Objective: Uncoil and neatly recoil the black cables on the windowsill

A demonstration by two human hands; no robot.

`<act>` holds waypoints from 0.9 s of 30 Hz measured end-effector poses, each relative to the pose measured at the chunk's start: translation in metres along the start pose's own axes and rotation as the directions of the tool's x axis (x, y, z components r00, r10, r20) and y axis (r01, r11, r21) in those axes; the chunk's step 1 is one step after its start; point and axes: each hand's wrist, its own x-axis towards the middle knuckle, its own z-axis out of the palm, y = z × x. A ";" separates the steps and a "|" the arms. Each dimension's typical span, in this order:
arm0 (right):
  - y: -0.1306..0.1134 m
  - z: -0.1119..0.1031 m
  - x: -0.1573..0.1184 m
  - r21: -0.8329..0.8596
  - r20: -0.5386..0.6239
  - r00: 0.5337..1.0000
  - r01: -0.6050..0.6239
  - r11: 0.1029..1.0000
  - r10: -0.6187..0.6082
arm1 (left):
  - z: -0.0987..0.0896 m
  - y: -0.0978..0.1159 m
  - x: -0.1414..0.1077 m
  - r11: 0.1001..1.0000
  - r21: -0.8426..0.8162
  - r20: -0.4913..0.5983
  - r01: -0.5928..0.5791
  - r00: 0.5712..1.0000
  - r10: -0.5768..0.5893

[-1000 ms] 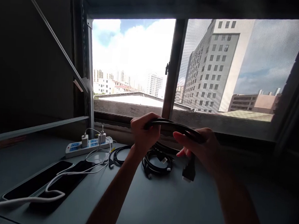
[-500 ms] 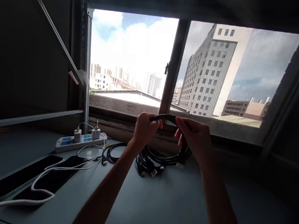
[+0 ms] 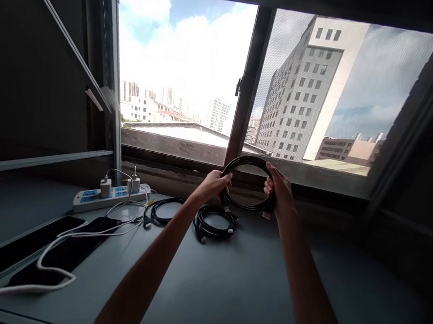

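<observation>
Since the earlier frame, the held cable (image 3: pixel 246 160) has swung from a narrow arc, edge toward the viewer, to an open ring facing the viewer. It is coiled in several black turns and held up before the window's lower frame, above the far part of the table (image 3: pixel 231 285). Its span between the hands runs left to right; one connector (image 3: pixel 266 215) points downward at its lower right, and another pale tip (image 3: pixel 226 208) shows at lower left. Left hand (image 3: pixel 217 182): thumb and fingers pinching the ring's left side. Right hand (image 3: pixel 279 183): pinching the right side, thumb uppermost.

Just below and left, a second coil (image 3: pixel 216 234) lies flat on the table; a third coil (image 3: pixel 163 221) lies left of it. Farther left stand a power strip (image 3: pixel 121 198) with two white adapters, then two dark phones and a white cable (image 3: pixel 54 271). Table surface: grey-blue, smooth. Room: dim, lit through a sliding window (image 3: pixel 186 57); a tall building (image 3: pixel 309 89) is visible outside.
</observation>
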 end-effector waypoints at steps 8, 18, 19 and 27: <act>0.056 0.020 0.000 -0.328 0.182 0.981 -0.005 0.945 0.069 | -0.011 -0.030 0.013 0.975 0.084 -0.149 0.205 0.970 -0.191; 0.105 0.037 0.005 -0.607 0.341 0.840 -0.146 0.781 0.422 | -0.033 -0.059 0.019 0.626 0.647 -0.009 0.435 0.825 -0.565; 0.112 0.037 0.003 -0.642 0.344 0.824 -0.145 0.753 0.451 | -0.030 -0.064 0.020 0.567 0.701 -0.008 0.433 0.799 -0.601; 0.154 0.036 -0.009 -0.812 0.360 0.729 -0.062 0.580 0.583 | -0.009 -0.088 0.016 0.326 0.884 -0.013 0.335 0.715 -0.699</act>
